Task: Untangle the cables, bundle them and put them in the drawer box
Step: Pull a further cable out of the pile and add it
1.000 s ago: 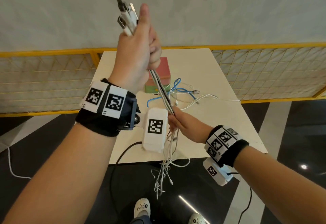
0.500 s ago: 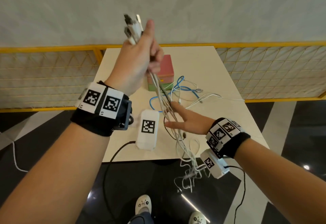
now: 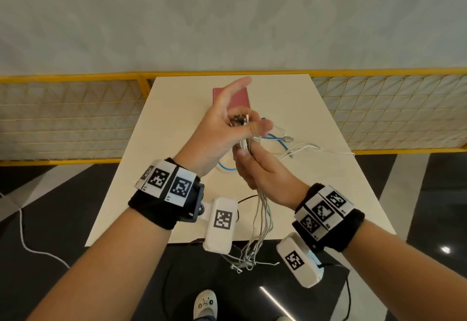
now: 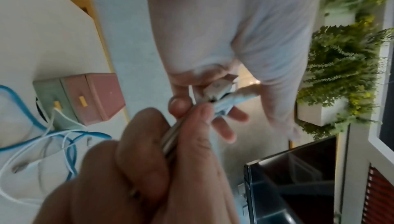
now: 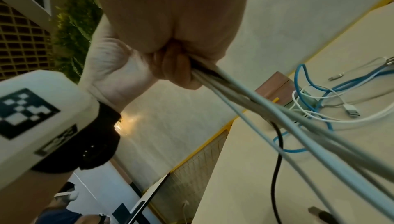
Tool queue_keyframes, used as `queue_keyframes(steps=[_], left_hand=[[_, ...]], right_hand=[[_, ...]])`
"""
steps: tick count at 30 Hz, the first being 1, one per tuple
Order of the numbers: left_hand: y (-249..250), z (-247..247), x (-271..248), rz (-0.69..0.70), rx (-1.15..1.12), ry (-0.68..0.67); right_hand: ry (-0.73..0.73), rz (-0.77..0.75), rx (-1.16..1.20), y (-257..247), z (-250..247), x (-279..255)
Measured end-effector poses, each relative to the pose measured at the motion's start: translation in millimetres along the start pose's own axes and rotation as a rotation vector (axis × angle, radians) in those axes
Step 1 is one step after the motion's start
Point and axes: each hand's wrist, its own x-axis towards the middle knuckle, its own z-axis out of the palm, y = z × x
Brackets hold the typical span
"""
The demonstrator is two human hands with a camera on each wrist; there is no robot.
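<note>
A bundle of white and grey cables [image 3: 262, 214] hangs from both hands and ends below the table's front edge. My left hand [image 3: 227, 131] pinches its plug ends [image 3: 240, 120] between thumb and fingers, with the index finger pointing up. Just below it my right hand [image 3: 255, 169] grips the same strands; its curled fingers [image 5: 179, 72] close on the bundle [image 5: 255, 106]. The pink and green drawer box [image 3: 240, 98] stands on the table, partly hidden behind my left hand. A blue cable [image 3: 275, 139] and a white cable [image 3: 310, 147] lie loose beside the box.
The cream table [image 3: 177, 108] is backed by a yellow mesh fence [image 3: 75, 118]. A black lead [image 5: 277, 160] crosses the tabletop near the front. Dark glossy floor and a shoe [image 3: 204, 303] lie below. Green plants [image 4: 341, 59] stand off to the side.
My left hand came down from high up to just above the table, still pinching the plug ends. My right hand, open half a second ago, moved up and closed round the bundle under the left hand.
</note>
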Motion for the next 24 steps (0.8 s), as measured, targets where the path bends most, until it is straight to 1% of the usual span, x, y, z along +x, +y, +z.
queue_keyframes(steps=[1,4,6,8,9,10,12,13,14,15,16,17,20,22,24], left_hand=[[4,1,0,0.025,0.04,0.007],[9,7,-1,0.031,0.153,0.056],[9,11,0,0.024,0.179,0.041],[8,12,2,0.01,0.194,-0.006],[6,10,5,0.012,0.149,-0.008],[5,9,6,0.003,0.051,0.001],[-5,4,8,-0.079,-0.204,0.028],[-11,2,7,-0.129,-0.236,0.004],[-15,1,5,-0.161,-0.169,-0.045],[-16,1,2,-0.177,-0.021,-0.081],[-17,1,1,-0.18,0.112,-0.088],[-17,0,1,-0.186,0.189,-0.064],[-18,-6,6,-0.197,0.216,0.041],[-20,-10,13,-0.169,0.22,0.172],[-19,-17,23,-0.109,0.106,0.346]], right_hand=[[-0.003,0.01,0.026,-1,0,-1],[-0.021,-0.002,0.092,-9,0,-1],[-0.035,-0.044,0.08,-9,0,0],[-0.042,-0.042,0.083,-6,1,1],[-0.033,-0.027,0.115,-4,1,1],[-0.015,-0.012,0.155,-4,0,1],[0.037,0.0,0.211,-4,-1,5],[0.054,-0.005,0.212,-5,-2,8],[0.057,-0.011,0.194,-5,-3,12],[0.049,-0.016,0.152,-5,-3,15],[0.035,-0.016,0.105,-5,-3,18],[0.02,-0.024,0.049,-5,-2,20],[-0.032,-0.095,-0.154,-3,-1,30],[-0.098,-0.09,-0.238,7,0,38],[-0.161,-0.05,-0.305,23,2,42]])
